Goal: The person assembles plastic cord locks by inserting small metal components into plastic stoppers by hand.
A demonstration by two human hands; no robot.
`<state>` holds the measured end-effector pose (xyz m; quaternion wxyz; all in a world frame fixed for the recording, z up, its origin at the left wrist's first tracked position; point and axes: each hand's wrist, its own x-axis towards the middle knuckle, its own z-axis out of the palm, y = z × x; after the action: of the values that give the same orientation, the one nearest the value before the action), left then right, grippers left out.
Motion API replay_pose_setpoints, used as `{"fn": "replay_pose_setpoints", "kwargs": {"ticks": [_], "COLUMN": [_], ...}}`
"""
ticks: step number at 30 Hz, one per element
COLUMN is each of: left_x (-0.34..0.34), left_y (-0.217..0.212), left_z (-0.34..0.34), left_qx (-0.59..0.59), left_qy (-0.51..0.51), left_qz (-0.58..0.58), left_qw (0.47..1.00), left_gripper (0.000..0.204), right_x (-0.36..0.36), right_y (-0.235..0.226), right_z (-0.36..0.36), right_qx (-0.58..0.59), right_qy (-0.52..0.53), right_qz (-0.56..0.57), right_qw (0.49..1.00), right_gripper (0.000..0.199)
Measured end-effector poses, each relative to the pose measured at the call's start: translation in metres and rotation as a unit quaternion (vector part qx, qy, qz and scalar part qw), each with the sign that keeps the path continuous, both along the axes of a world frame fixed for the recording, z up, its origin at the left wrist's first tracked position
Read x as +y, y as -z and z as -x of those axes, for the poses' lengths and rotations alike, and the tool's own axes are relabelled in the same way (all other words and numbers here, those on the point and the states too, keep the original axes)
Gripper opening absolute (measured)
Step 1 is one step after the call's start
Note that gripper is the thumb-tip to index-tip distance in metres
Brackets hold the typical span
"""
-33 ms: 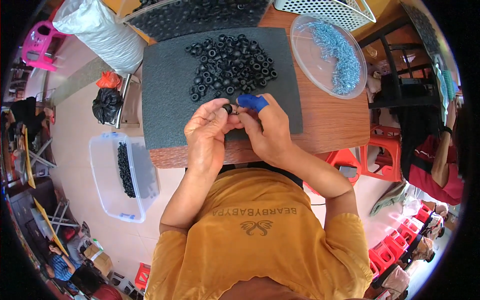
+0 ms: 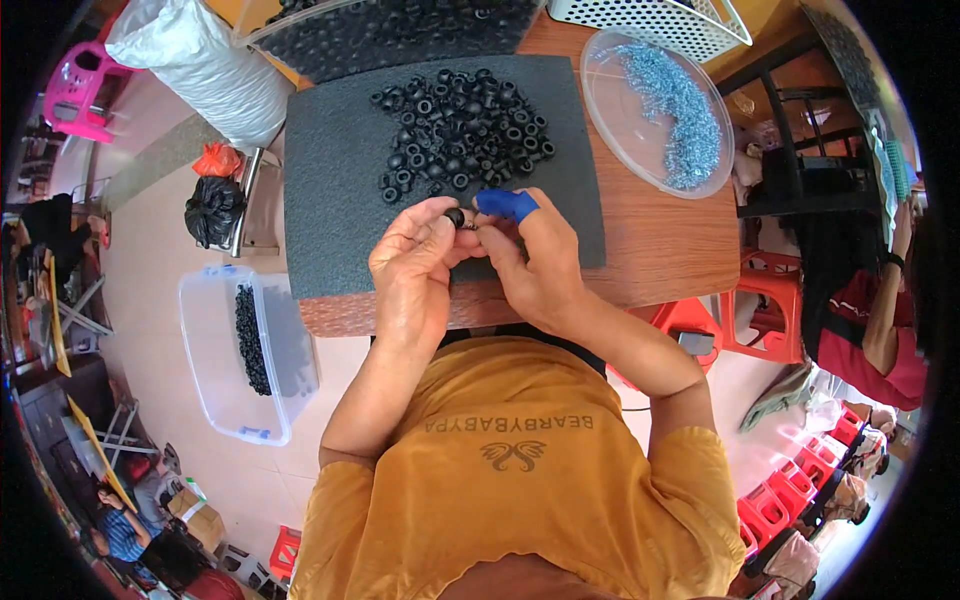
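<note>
A black rubber ring (image 2: 455, 216) is pinched between left hand (image 2: 412, 262) and right hand (image 2: 532, 262); bare foam mat (image 2: 330, 200) lies left of the grip.

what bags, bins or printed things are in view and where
White sack: upper left, bulging, woven.
Black bag: left of the table, knotted.
Orange bag: above it, crumpled.
Clear bin: floor at left, rectangular, holds black parts.
Shirt print: dark lettering with a winged emblem.
</note>
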<state>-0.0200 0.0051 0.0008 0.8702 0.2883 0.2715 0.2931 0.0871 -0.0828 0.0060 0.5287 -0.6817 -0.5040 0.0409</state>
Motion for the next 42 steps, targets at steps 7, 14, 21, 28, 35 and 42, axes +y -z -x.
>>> {"fn": "replay_pose_setpoints", "kwargs": {"ticks": [7, 14, 21, 28, 35, 42], "left_x": [-0.003, -0.006, -0.004, -0.006, -0.003, -0.001], "left_y": [0.001, -0.005, -0.004, -0.005, -0.006, -0.001], "left_z": [-0.003, -0.001, 0.002, 0.001, 0.006, 0.016], "left_qx": [-0.032, -0.001, 0.026, 0.027, 0.009, -0.028], "left_qy": [-0.030, -0.023, 0.017, 0.010, 0.047, 0.107], "left_qz": [0.048, -0.054, -0.093, -0.078, -0.033, -0.065], "left_qw": [0.998, 0.998, 0.995, 0.997, 0.998, 0.992], "left_gripper": [0.020, 0.019, 0.019, 0.018, 0.017, 0.019], "right_x": [0.001, -0.004, -0.001, 0.002, 0.004, 0.002], "right_y": [-0.003, -0.018, -0.018, -0.027, -0.027, -0.035], "right_z": [0.002, -0.006, -0.015, -0.018, -0.023, -0.025], "right_qx": [0.260, 0.243, 0.160, 0.217, 0.149, 0.277], "right_qy": [-0.001, -0.025, -0.064, -0.086, -0.037, -0.066], "right_qz": [0.012, 0.092, 0.070, 0.123, 0.162, 0.198], "right_qw": [0.966, 0.965, 0.983, 0.965, 0.975, 0.938], "right_gripper": [0.029, 0.023, 0.020, 0.015, 0.024, 0.024]}}
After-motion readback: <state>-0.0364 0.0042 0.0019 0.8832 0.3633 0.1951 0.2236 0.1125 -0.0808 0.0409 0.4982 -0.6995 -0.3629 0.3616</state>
